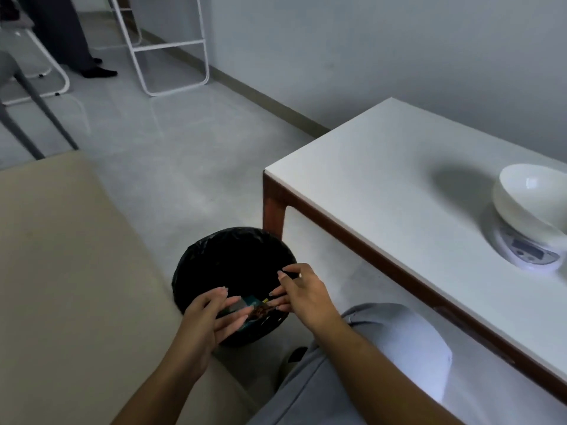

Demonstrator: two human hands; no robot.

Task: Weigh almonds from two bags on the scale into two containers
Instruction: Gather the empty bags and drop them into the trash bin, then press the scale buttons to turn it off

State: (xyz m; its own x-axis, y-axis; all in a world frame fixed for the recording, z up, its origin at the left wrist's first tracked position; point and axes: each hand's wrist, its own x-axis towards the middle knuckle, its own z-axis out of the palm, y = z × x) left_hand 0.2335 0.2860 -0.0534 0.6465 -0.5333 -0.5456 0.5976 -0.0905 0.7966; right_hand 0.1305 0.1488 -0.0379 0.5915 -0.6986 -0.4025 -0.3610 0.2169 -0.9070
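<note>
Over the bin the bag sits between both hands, looking light, limp and slick, best pinched at an edge; the left hand lies straight-fingered against it, while I cannot tell the right hand's grip.

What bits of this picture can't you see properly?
Head view only:
Scale screen: too blurred and small to read.
Bowl: cut off by the right edge.
Packet: partly covered by the left hand; print blurred.
Bin inside: too dark to see.
</note>
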